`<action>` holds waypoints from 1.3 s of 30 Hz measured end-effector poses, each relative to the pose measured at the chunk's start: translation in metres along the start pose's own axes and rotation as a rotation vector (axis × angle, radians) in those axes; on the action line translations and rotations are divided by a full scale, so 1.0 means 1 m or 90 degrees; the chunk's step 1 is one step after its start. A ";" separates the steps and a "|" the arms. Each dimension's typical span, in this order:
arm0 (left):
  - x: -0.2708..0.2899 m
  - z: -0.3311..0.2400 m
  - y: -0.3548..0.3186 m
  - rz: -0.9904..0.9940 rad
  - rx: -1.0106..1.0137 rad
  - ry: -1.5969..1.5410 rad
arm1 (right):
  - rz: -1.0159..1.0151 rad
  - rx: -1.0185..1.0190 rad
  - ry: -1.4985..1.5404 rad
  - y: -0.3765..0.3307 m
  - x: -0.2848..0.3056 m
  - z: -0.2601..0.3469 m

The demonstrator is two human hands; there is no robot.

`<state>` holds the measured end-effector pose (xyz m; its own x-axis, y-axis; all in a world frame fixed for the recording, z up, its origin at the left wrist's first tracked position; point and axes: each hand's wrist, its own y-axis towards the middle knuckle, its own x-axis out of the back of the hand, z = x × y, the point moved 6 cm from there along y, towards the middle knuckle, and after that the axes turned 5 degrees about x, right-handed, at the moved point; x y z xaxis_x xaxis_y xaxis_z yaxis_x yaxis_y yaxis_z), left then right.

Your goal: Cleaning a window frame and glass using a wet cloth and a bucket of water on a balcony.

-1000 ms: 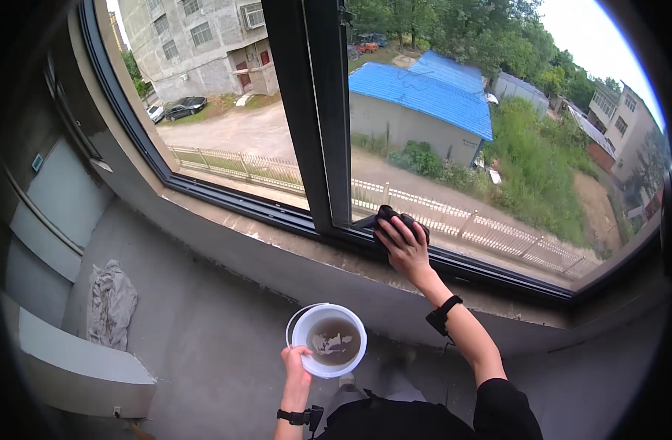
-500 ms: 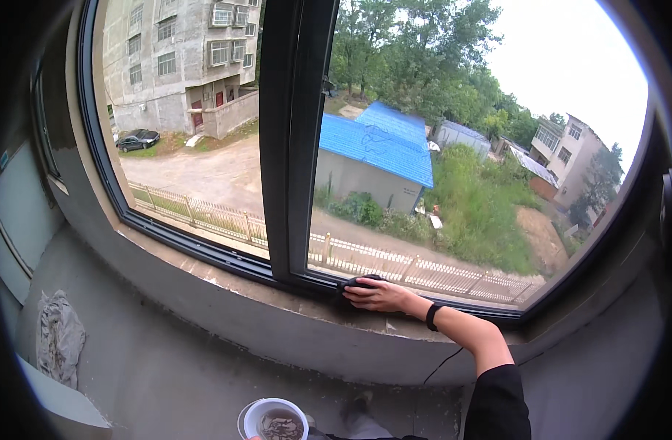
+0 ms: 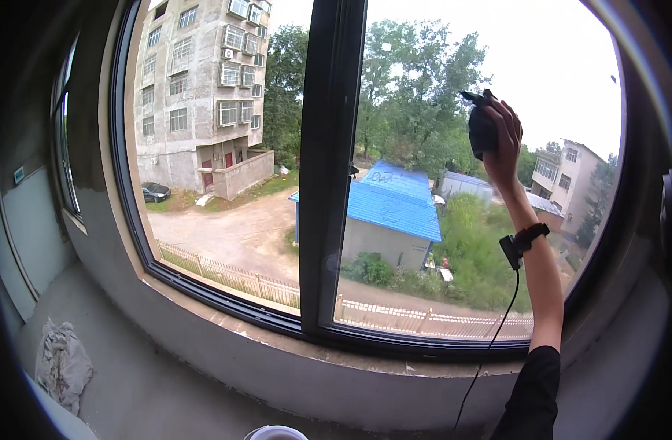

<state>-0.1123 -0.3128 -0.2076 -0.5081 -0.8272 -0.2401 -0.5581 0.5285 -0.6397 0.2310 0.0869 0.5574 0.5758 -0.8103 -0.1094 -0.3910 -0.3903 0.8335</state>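
Observation:
My right hand (image 3: 506, 136) is raised high over the right-hand window pane, fingers wrapped round a bunched black cloth (image 3: 483, 133). The cloth lies against the glass or close to it, with a loose corner sticking up at its top. Around that wrist runs a black band with a small device (image 3: 510, 251), and a thin black cable hangs from it. At the bottom edge shows only the rim of a white bucket (image 3: 276, 430). My left hand is out of sight.
A dark window frame (image 3: 325, 183) with a thick middle post surrounds the two panes. Below runs a rough sill (image 3: 380, 366). A crumpled grey-white sack (image 3: 62, 363) lies on the floor at left. Beyond the glass are a concrete building, a blue roof and trees.
My right hand has risen from the bottom of the right pane to its upper part, still gripping the cloth. The view has tilted up, so less of the bucket shows.

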 end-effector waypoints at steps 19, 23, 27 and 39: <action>-0.141 -0.008 0.012 0.126 -0.072 0.145 | 0.032 0.142 0.004 0.145 -0.089 -0.009; -0.167 0.009 0.007 0.118 -0.078 0.145 | -0.092 0.073 -0.063 0.103 0.006 -0.141; -0.187 0.032 -0.016 0.088 -0.102 0.112 | -0.068 -0.054 -0.148 0.048 0.122 -0.264; -0.231 0.093 -0.046 0.097 -0.126 0.083 | -0.109 -0.008 -0.236 -0.115 0.266 -0.399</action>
<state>0.0921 -0.1642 -0.1907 -0.6694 -0.7101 -0.2183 -0.5795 0.6830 -0.4447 0.7153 0.0908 0.6486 0.3331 -0.8377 -0.4329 -0.3021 -0.5297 0.7925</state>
